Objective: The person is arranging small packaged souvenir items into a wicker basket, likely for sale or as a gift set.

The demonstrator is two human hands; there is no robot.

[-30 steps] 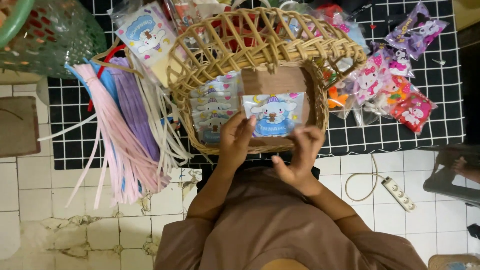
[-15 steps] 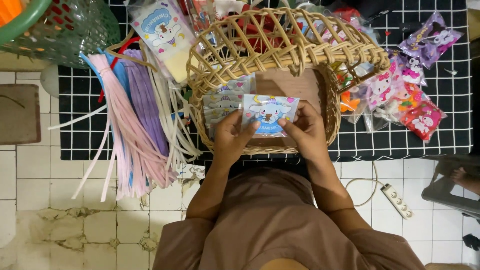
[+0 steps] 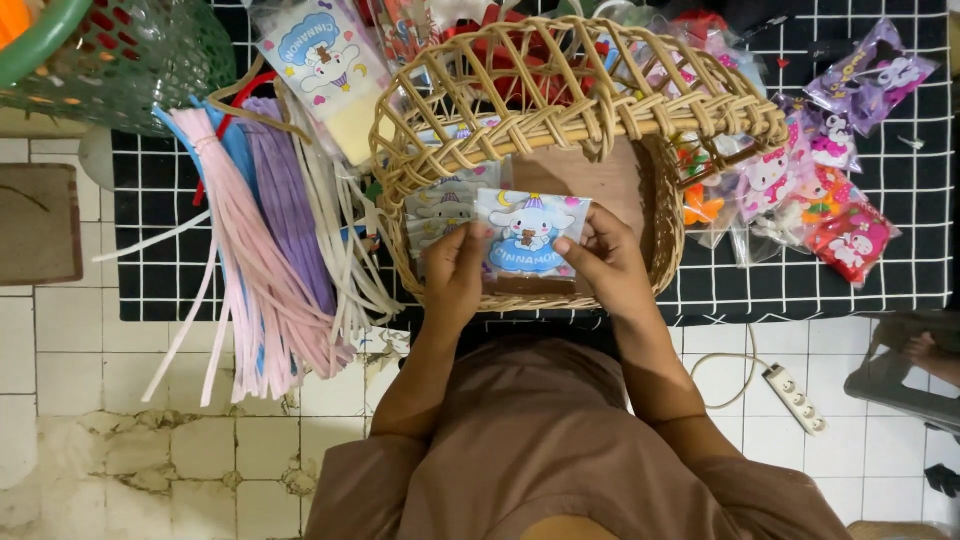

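Observation:
Both hands hold one small clear packet (image 3: pixel 528 233) printed with a white cartoon dog on blue. My left hand (image 3: pixel 455 272) pinches its left edge and my right hand (image 3: pixel 607 260) pinches its right edge. The packet hovers just over the open mouth of a woven rattan basket (image 3: pixel 570 95). Inside the basket, on the left, lies a stack of similar packets (image 3: pixel 440 212) on a brown cardboard base.
Pink, purple and white ribbon strips (image 3: pixel 265 250) fan out left of the basket. Colourful cartoon packets (image 3: pixel 815 190) lie to the right on a black grid cloth (image 3: pixel 800 290). A green mesh basket (image 3: pixel 110 50) sits top left, a power strip (image 3: pixel 795 392) on white floor tiles.
My right hand came up from below the basket rim and took the packet's right edge. The packet shifted slightly left, toward the stack.

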